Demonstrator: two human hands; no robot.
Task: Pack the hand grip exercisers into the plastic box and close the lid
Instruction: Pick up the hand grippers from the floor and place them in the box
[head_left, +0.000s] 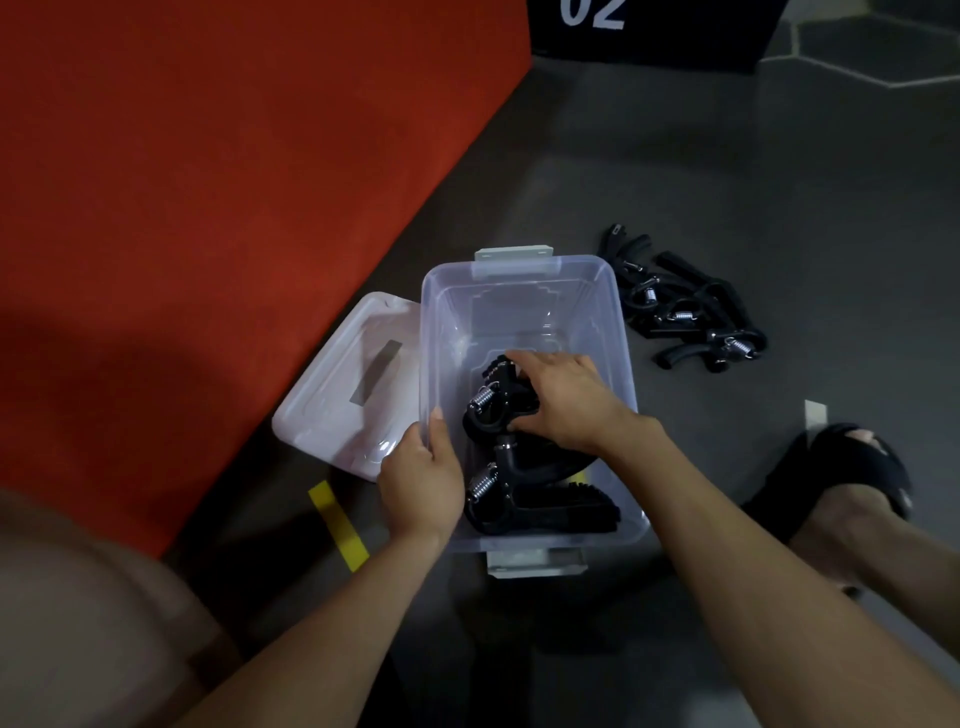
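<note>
Your left hand grips the near left wall of the clear plastic storage box, thumb hooked inside the rim, likely to stop the light box sliding on the grey floor while you load it. Your right hand is down inside, fingers curled around a black spring-loaded hand grip exerciser, apparently seating it on top of another one near the front wall, so that's two I can count in the box. Outside, to the right, the loose pile of black exercisers waits; four springs show, though the tangle makes that count uncertain. One translucent lid lies beside the box on the left, partly over the red mat, within easy reach for closing.
</note>
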